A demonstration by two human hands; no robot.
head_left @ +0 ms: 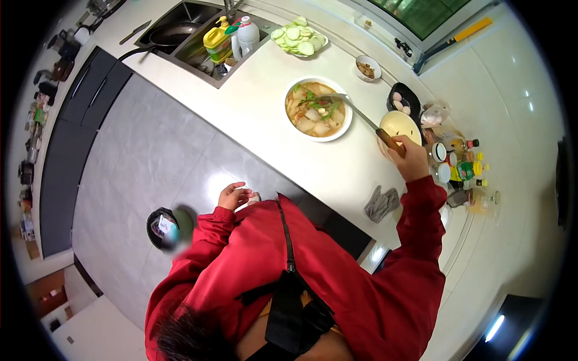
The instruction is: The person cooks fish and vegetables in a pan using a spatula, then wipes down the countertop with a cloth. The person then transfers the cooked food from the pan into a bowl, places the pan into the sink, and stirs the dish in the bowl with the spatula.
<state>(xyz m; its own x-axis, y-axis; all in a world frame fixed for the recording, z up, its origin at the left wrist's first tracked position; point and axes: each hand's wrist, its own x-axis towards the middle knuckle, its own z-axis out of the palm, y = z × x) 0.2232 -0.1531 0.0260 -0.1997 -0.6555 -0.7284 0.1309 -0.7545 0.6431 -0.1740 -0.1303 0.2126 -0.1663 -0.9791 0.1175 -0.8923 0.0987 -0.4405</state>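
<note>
My right hand (410,158) is closed around the wooden handle of a metal spatula (361,115). The spatula's blade rests in a white bowl (329,138) of soup with pale vegetable pieces and green strips. In front of my red jacket, above the floor, my left hand (233,197) hangs with its fingers loosely apart and nothing in it. Just beyond my right hand is a pale yellow bowl (400,124), partly covered by that hand. A crumpled grey cloth (382,203) lies on the counter near my right forearm.
Behind the soup stands a plate of sliced green vegetable (299,37). A small bowl (368,68), eggs in a black dish (402,102) and bottles (466,171) line the wall. Left is the sink (191,12) with a pan (171,37); a bin (161,228) stands on the floor.
</note>
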